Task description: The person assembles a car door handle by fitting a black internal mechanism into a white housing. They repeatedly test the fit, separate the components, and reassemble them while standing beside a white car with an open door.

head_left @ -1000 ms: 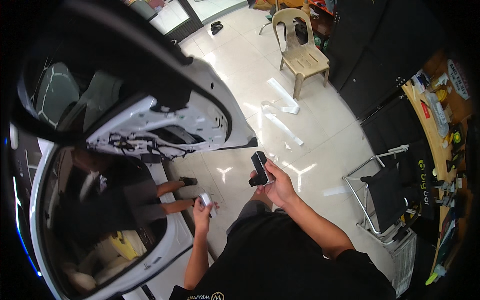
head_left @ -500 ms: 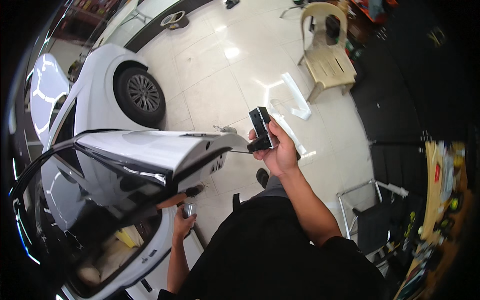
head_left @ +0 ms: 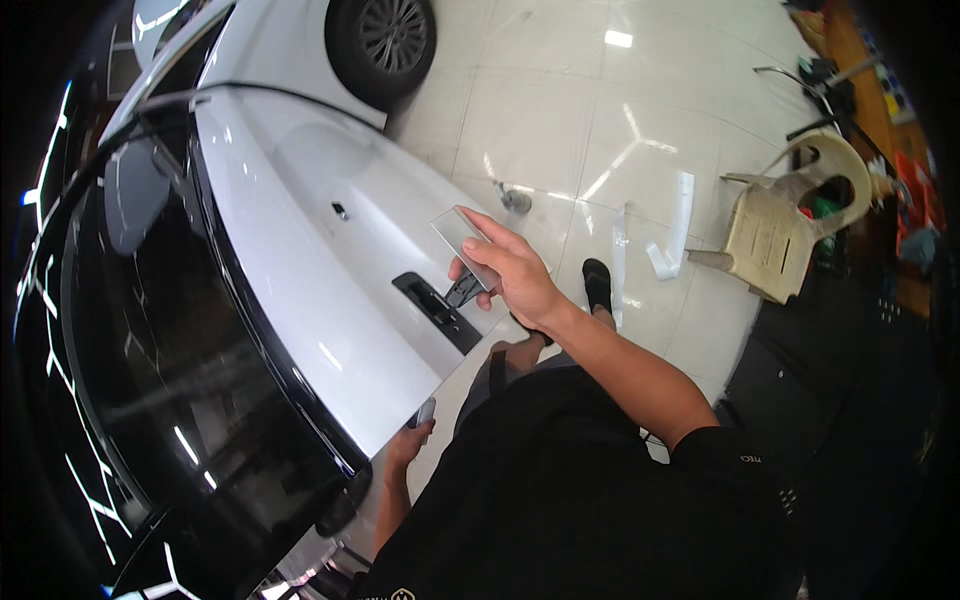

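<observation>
My right hand [head_left: 520, 275] grips a flat silver door handle piece [head_left: 466, 240] with a black bracket on its underside. The bracket end is right at a black handle recess [head_left: 435, 312] in the white car door [head_left: 300, 230]; whether they touch I cannot tell. Low beside the door's edge, my left hand [head_left: 408, 440] is closed around a small silver piece [head_left: 425, 412], mostly hidden by the fingers. A small keyhole-like opening [head_left: 340, 211] shows in the door panel, away from both hands.
The car's front wheel [head_left: 385, 40] is at the top. On the tiled floor [head_left: 540, 120] lie white strips [head_left: 680, 225] and a small grey object [head_left: 515, 199]. To the right stands a beige plastic chair [head_left: 775, 225]. My shoe [head_left: 597, 285] is near the strips.
My view has turned toward the door's outer face. My right hand has brought the handle piece from over the floor to the door's recess. My left hand still holds its silver piece low.
</observation>
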`<act>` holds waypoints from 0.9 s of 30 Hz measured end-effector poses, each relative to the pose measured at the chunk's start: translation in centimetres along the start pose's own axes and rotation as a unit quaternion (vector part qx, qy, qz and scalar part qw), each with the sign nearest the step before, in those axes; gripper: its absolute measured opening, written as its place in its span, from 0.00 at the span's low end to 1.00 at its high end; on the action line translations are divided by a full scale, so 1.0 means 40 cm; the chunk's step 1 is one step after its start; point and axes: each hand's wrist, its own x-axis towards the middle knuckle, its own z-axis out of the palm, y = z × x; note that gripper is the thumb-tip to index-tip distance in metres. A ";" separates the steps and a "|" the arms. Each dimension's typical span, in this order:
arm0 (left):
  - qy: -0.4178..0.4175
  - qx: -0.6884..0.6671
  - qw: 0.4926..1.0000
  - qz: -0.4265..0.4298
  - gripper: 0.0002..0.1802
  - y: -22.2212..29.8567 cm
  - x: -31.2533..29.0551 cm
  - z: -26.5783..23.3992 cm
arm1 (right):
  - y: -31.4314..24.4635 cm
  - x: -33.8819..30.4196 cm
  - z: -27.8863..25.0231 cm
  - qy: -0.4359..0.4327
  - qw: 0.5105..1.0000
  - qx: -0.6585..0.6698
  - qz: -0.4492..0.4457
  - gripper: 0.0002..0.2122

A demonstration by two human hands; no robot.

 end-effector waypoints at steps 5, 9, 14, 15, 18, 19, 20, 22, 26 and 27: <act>0.021 -0.064 0.998 -0.001 0.42 -0.007 -0.075 0.097 | 0.029 0.051 0.016 -0.007 0.998 -0.036 0.043 0.32; 0.007 -0.086 0.996 -0.020 0.38 0.002 -0.089 0.127 | 0.042 0.063 0.028 0.001 0.998 -0.048 0.050 0.32; 0.031 -0.109 0.992 -0.047 0.24 0.021 -0.080 0.145 | 0.047 0.053 0.057 0.056 0.978 -0.196 -0.030 0.31; 0.053 -0.095 0.992 -0.057 0.19 0.024 -0.079 0.154 | 0.047 0.050 0.065 0.064 0.969 -0.233 -0.054 0.31; 0.028 -0.116 0.990 -0.068 0.19 0.017 -0.078 0.170 | 0.044 0.039 0.082 0.084 0.951 -0.282 -0.094 0.31; 0.021 -0.130 0.989 -0.064 0.19 0.012 -0.075 0.176 | 0.044 0.037 0.087 0.090 0.946 -0.294 -0.100 0.31; 0.014 -0.143 0.988 -0.061 0.19 0.007 -0.071 0.182 | 0.042 0.036 0.089 0.091 0.944 -0.300 -0.103 0.31; -0.001 -0.155 0.986 -0.061 0.18 -0.005 -0.067 0.192 | 0.042 0.034 0.094 0.090 0.942 -0.307 -0.103 0.31; -0.011 -0.167 0.983 -0.081 0.18 -0.016 -0.064 0.199 | 0.041 0.035 0.100 0.081 0.928 -0.331 -0.150 0.31; -0.009 -0.173 0.981 -0.089 0.18 -0.015 -0.066 0.198 | 0.040 0.034 0.101 0.087 0.927 -0.336 -0.145 0.31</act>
